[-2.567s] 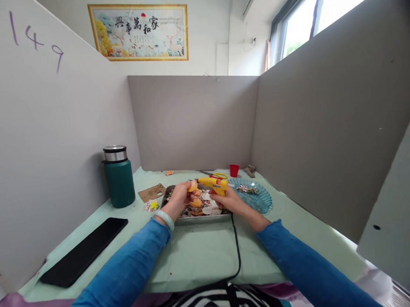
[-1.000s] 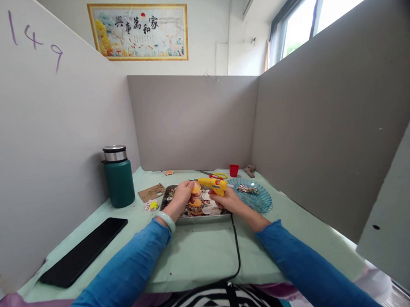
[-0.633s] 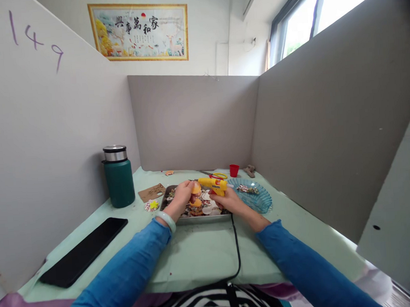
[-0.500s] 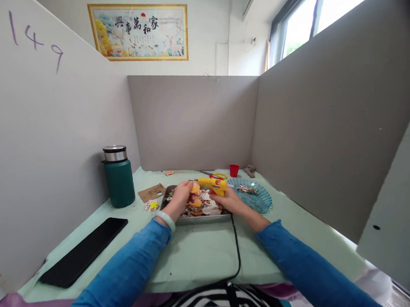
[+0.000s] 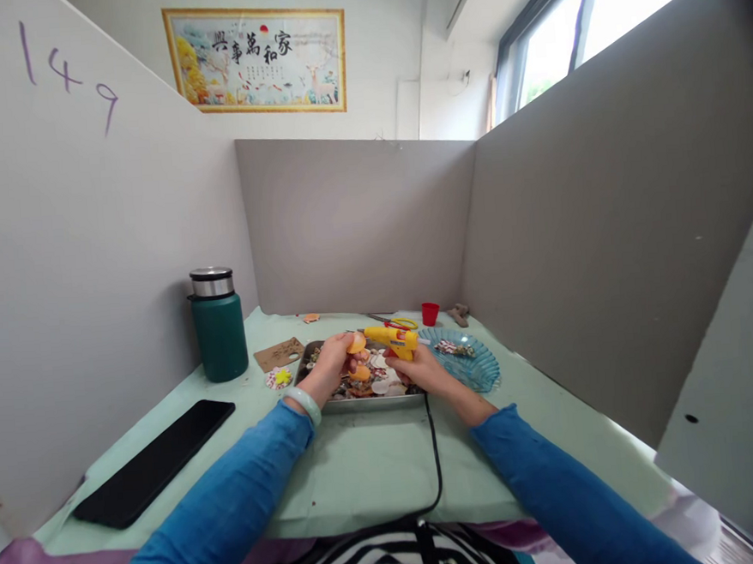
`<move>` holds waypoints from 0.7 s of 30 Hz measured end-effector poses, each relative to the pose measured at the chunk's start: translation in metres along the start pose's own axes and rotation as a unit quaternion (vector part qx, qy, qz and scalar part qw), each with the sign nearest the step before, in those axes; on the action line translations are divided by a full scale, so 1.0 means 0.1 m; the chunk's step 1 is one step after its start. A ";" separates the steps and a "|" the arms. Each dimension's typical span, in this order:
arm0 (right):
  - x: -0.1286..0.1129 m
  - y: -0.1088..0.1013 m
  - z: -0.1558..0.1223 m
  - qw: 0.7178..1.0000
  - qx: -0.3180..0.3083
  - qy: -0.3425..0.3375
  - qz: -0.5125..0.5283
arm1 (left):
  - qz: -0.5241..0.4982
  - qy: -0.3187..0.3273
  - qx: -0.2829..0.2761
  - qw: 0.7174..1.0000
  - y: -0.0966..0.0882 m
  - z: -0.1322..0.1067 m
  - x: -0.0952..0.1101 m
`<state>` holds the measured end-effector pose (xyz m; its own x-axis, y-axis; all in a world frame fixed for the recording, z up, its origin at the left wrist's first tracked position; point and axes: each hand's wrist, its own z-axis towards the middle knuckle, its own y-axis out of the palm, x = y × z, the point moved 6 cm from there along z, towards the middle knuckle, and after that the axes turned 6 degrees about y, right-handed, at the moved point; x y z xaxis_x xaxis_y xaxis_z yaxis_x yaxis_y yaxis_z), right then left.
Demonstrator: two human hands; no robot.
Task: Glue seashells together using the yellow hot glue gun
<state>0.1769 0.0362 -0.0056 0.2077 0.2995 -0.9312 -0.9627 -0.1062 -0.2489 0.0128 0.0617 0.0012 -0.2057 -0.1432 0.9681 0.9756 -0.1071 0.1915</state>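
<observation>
My left hand is closed on an orange shell, held up above a metal tray full of mixed shells. In my right hand is a yellow glue gun, gripped by its handle. Its nozzle points left, close to the orange shell; whether the two touch I cannot tell. A black cord runs from below the right hand over the table's front edge. Another orange shell shows under the left fingers, and white shells lie in the tray.
A blue glass plate holding small shells stands right of the tray. Scissors and a red cup sit behind. To the left are a brown card, a flower-like piece, a phone and a green bottle. Grey partitions enclose the table.
Almost nothing differs. The left hand and its shell have shifted very slightly, while the right hand keeps the glue gun in nearly the same place.
</observation>
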 end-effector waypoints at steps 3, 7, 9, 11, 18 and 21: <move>0.00 -0.01 0.00 1.000 0.004 0.001 0.000 | -0.013 -0.006 0.004 1.000 -0.01 0.01 -0.01; 0.01 -0.01 0.00 1.000 0.004 -0.002 0.005 | -0.019 -0.011 0.004 1.000 -0.03 0.02 -0.02; 0.01 -0.01 0.00 1.000 0.001 -0.006 0.007 | -0.012 -0.012 0.002 1.000 -0.03 0.02 -0.03; 0.01 0.00 0.00 1.000 0.000 -0.008 0.006 | 0.004 -0.011 -0.002 1.000 -0.02 0.02 -0.03; 0.02 -0.01 0.01 1.000 0.000 0.002 0.011 | 0.023 0.006 -0.005 1.000 0.00 0.00 0.00; 0.02 -0.01 0.01 1.000 0.000 0.005 0.012 | 0.007 0.002 0.009 1.000 -0.03 0.00 0.00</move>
<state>0.1779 0.0375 -0.0073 0.1861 0.2874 -0.9396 -0.9676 -0.1125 -0.2261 0.0103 0.0621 0.0008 -0.1915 -0.1489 0.9701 0.9798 -0.0862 0.1802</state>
